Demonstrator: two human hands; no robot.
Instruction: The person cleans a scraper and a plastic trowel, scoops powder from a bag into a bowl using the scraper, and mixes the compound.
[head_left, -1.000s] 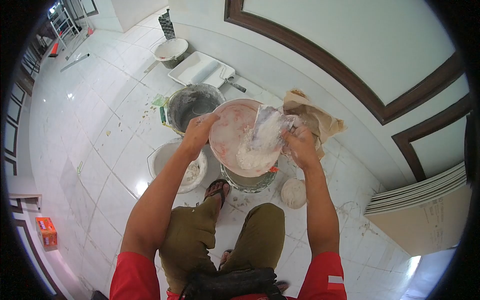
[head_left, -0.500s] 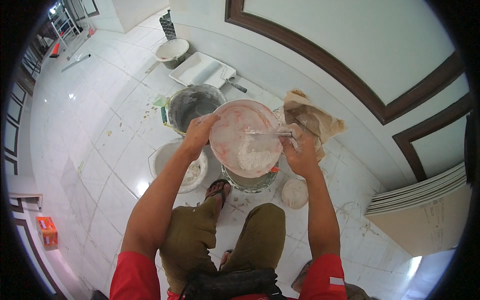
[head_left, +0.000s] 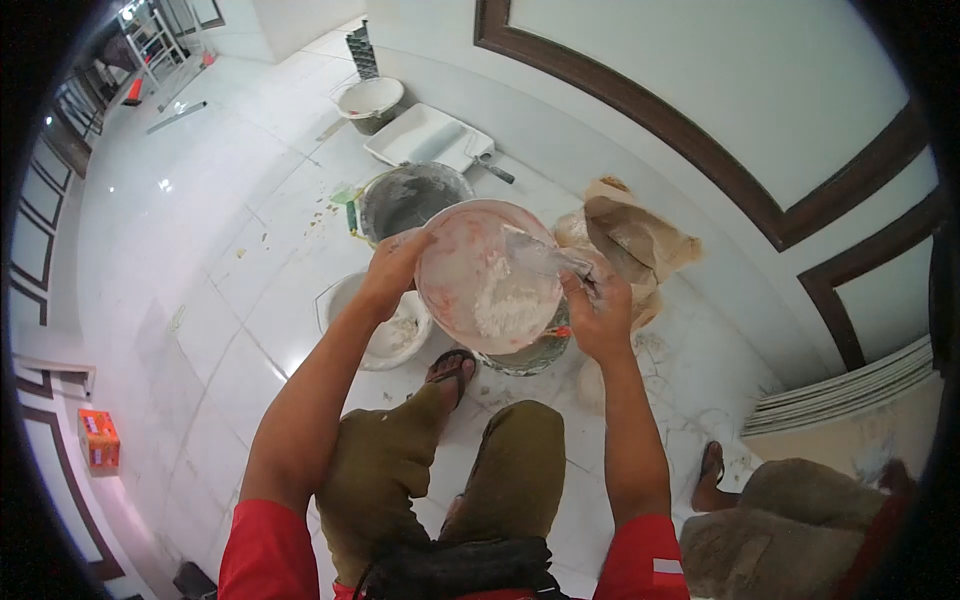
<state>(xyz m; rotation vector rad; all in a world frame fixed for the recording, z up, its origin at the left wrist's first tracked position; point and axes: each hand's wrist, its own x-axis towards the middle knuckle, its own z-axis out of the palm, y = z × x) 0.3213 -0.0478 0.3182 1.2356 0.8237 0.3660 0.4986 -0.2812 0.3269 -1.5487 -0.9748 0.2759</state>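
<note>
My left hand grips the left rim of a pinkish, white-smeared basin, thumb over the edge. White powder lies heaped in its lower right part. In my right hand, whitened at the fingers, is a putty knife, its broad blade flat over the basin's upper right. My right hand is also at the basin's right edge; I cannot tell whether it supports it. Beneath the basin stands a bucket, mostly hidden. A torn paper bag is just beyond my right hand.
A grey-stained bucket and a white bucket with pale lumps stand at left. Behind are a paint tray, a roller and a small bucket. A co-worker's leg is at lower right, near stacked boards.
The putty knife has turned from edge-on to showing its broad face and lifted slightly within the basin. A co-worker has come further into view at lower right. My view has shifted a little.
</note>
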